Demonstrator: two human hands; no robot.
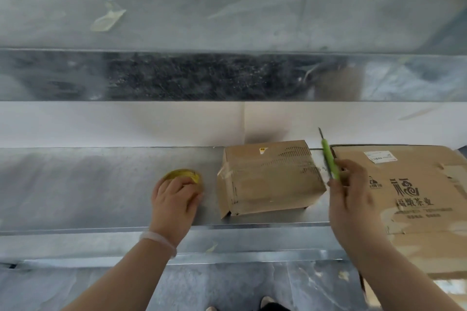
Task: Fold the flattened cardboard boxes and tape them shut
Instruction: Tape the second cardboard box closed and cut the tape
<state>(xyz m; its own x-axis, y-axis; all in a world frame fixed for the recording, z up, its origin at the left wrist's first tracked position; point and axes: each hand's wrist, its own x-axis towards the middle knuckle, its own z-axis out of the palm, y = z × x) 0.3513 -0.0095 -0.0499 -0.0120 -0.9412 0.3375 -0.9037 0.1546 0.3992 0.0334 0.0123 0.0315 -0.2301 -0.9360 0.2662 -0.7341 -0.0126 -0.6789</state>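
Folded box [270, 179] between both hands on bench [88, 189], long axis left-right.
Left hand [174, 199] clasping tape roll [183, 176] just left; right hand [353, 197] gripping green cutter [329, 160], nearer.

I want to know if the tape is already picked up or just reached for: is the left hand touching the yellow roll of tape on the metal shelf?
Touching. The head view shows the left hand lying over the yellow tape roll, fingers covering its near edge.

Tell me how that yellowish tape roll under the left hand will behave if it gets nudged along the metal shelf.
The tape roll lies flat, so it should slide, not roll. The metal shelf looks smooth, so little grip. Probably light: the left hand covers most of it.
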